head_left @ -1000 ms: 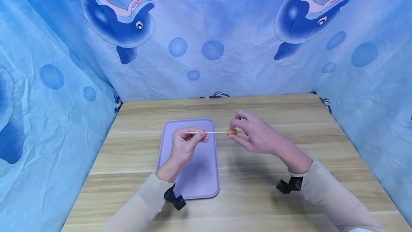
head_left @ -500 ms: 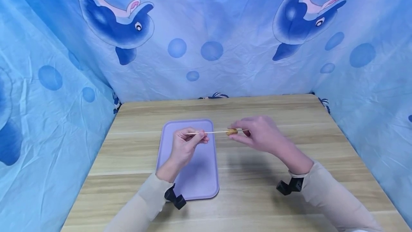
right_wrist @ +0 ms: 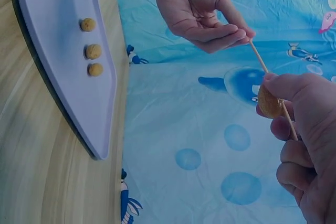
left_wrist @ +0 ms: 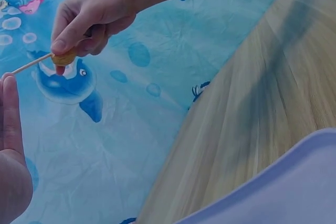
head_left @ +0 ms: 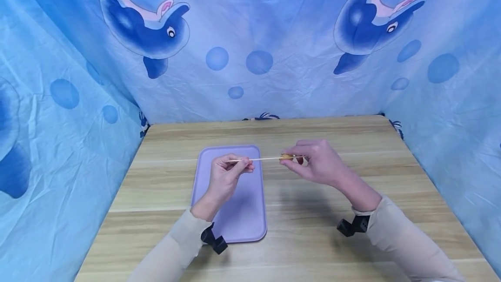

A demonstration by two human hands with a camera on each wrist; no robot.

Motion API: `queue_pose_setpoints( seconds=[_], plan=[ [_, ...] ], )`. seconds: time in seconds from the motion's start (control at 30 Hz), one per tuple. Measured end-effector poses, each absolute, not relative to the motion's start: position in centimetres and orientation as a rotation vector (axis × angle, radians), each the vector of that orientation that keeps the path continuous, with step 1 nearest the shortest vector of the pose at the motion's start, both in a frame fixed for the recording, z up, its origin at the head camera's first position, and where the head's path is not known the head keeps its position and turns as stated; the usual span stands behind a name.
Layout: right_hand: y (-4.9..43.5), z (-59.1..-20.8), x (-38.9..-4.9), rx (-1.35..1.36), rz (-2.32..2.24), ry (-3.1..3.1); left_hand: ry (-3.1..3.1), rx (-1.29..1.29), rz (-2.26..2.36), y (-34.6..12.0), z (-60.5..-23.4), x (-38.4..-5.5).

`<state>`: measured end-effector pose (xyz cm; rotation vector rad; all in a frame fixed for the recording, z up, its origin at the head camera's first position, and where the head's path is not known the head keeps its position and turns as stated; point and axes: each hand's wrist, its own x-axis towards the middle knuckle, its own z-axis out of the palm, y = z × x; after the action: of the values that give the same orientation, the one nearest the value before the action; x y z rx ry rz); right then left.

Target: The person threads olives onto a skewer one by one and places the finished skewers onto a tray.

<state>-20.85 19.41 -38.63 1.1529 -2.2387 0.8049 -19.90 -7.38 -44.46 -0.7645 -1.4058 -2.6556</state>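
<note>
A thin wooden skewer (head_left: 268,158) spans the space between both hands, held above the tabletop. My left hand (head_left: 225,175) pinches it near its left end between thumb and fingers. A brown, rough-skinned ball of food (right_wrist: 269,103) is on the skewer near the other end, and a short length of stick sticks out past it. With thumb and fingertips my right hand (head_left: 321,164) pinches this ball. In the right wrist view, three similar brown balls (right_wrist: 93,51) lie in a row on the lilac tray (head_left: 242,221); in the head view they are hidden beneath my left hand.
The tray lies on a wood-grain table (head_left: 332,238), left of the middle and under my left hand. A blue curtain (head_left: 250,21) printed with dolphins and bubbles closes in the back and both sides.
My right hand has shifted slightly right with the ball, and its raised fingers have come down. More of the skewer's end now shows beyond the ball. The left hand stays nearly still.
</note>
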Motion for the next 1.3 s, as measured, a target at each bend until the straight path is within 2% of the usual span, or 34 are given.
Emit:
queue_pose_setpoints(
  seconds=[0.63, 1.3],
  plan=[
    [19.65, -38.55, -20.54, 1.083, 0.732, -2.292, -1.442, -0.809, -2.64, -7.56, -44.24, -19.97],
    [19.97, -38.52, -20.58, 1.131, 0.754, -2.246, -1.454, -0.8, -2.64, -7.24, -44.39, -19.81]
  ],
)
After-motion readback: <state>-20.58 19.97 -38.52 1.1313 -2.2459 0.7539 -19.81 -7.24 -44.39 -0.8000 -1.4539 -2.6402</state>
